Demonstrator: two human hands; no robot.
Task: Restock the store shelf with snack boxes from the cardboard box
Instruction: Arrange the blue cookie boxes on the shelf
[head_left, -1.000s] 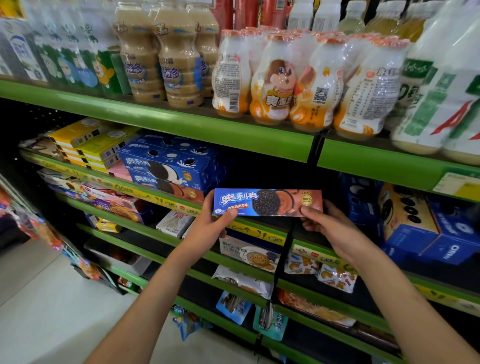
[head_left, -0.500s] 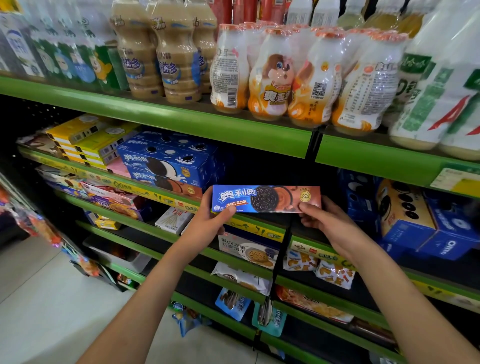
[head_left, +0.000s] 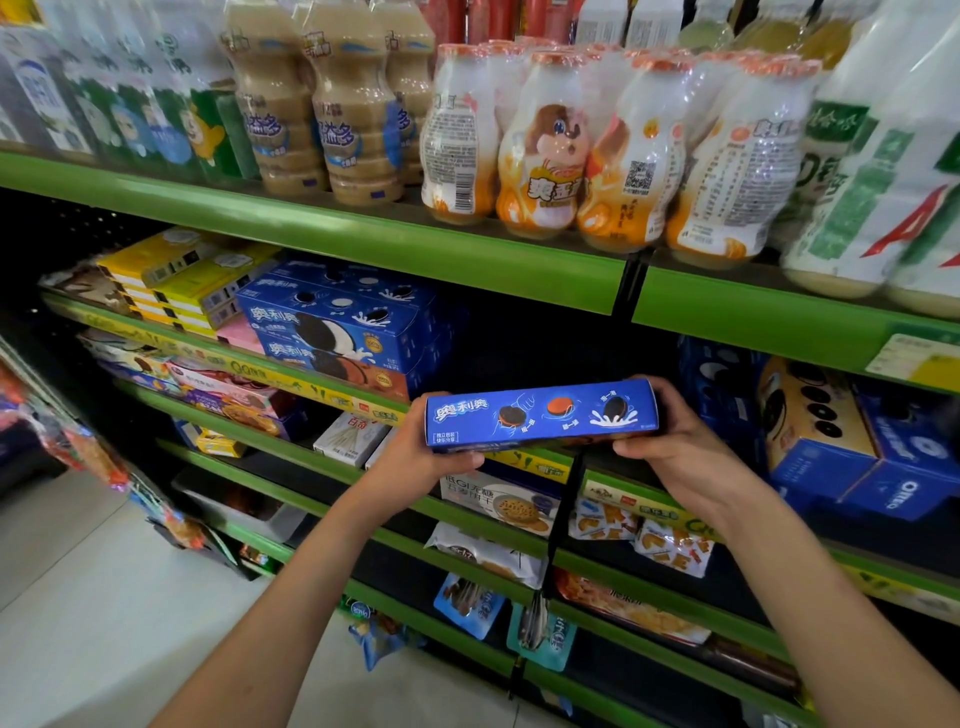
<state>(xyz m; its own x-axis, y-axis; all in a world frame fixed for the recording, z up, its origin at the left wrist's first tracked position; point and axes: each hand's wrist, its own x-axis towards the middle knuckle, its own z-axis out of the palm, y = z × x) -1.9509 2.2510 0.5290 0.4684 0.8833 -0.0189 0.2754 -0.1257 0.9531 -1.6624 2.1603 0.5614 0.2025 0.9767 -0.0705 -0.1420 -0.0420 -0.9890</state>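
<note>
While the left hand (head_left: 415, 457) grips one end of the blue box (head_left: 540, 415) and the right hand (head_left: 675, 447) clasps the other, the box lies level in the air before a dark gap on the green shelf (head_left: 363, 402), between stacked blue boxes (head_left: 343, 332) at left and cartons (head_left: 852, 441) at right, under bottles (head_left: 540, 150)

The box (head_left: 540, 414) at centre frame looks like smooth, slightly glossy printed cardboard. Across the top, the bottles (head_left: 540, 150) are shiny plastic in clear film wrap. The shelf edge (head_left: 363, 244) is smooth green painted metal.
</note>
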